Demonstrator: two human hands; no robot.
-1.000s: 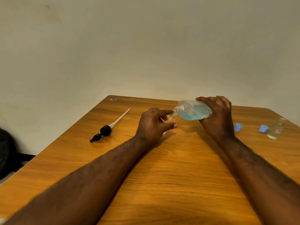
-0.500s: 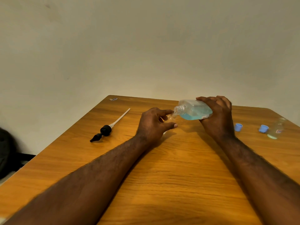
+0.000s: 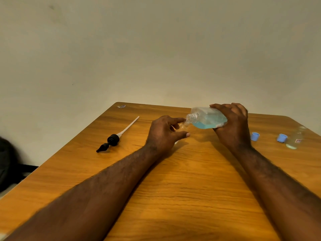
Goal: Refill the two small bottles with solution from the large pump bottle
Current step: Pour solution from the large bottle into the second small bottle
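My right hand (image 3: 233,126) grips the large bottle (image 3: 206,118), tilted neck-down over the table (image 3: 173,188). My left hand (image 3: 165,134) pinches a small bottle (image 3: 182,126) (mostly hidden) at its mouth. The second small bottle (image 3: 295,139) stands far right.

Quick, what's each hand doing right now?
Left hand: closed on a small bottle, mostly hidden.
Right hand: closed on the large bottle, tipped towards the small one.

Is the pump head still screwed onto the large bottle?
No. The pump head lies on the table left of both hands, and the large bottle has a bare, open neck.
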